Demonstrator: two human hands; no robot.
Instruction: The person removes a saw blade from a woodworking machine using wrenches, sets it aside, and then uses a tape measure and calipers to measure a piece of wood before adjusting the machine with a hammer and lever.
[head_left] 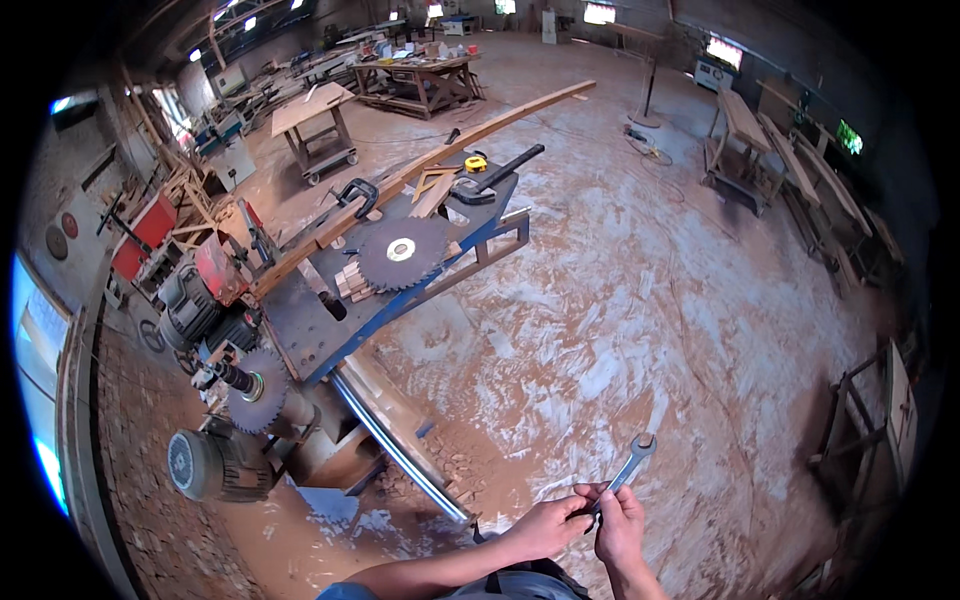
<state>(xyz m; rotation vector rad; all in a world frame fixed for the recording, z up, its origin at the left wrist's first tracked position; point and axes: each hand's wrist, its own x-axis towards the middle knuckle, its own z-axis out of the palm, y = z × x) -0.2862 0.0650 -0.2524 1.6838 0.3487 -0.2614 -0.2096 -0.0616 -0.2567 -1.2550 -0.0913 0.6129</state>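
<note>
At 6 o'clock, left hand [548, 527] & right hand [618, 528] both clamped on wrench [626, 471]; best keep grip firm, saw tabletop [300, 320] at 10 o'clock.

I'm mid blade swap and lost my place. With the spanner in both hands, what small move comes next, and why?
Probably carry the spanner, held by your left hand and right hand, left toward the saw spindle. One toothed blade sits on it; another blade lies loose on the table.

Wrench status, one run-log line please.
wrench: held in both hands, open end up | left hand: pinching handle end | right hand: gripping handle | loose saw blade: flat on saw table
</note>
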